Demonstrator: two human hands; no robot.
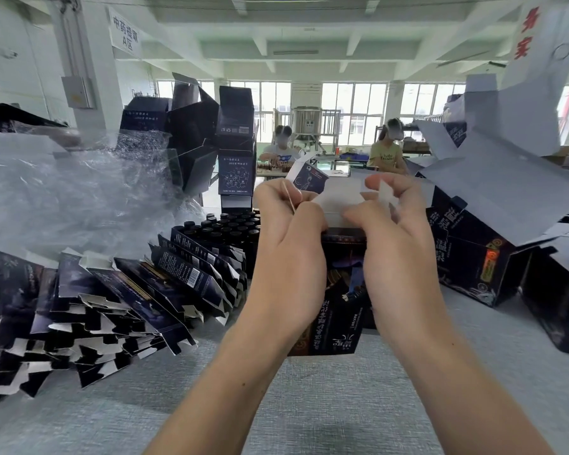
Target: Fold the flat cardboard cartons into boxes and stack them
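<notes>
A dark printed carton [337, 310] stands upright on the grey table in front of me, its white end flaps [335, 200] open at the top. My left hand [288, 234] grips the carton's left top edge and pinches a flap between thumb and fingers. My right hand [393, 231] grips the right top edge, fingers curled over a small white flap. A heap of flat dark cartons [105, 307] lies fanned out on the table to the left. Folded boxes [473, 244] with open white flaps pile up on the right.
Crumpled clear plastic wrap [63, 192] covers the left rear. Dark bottles [224, 226] stand packed behind the flat cartons. A tall stack of folded boxes [235, 142] rises at the centre back. Two people [386, 149] work at a far table. Grey table surface [309, 395] lies below my arms.
</notes>
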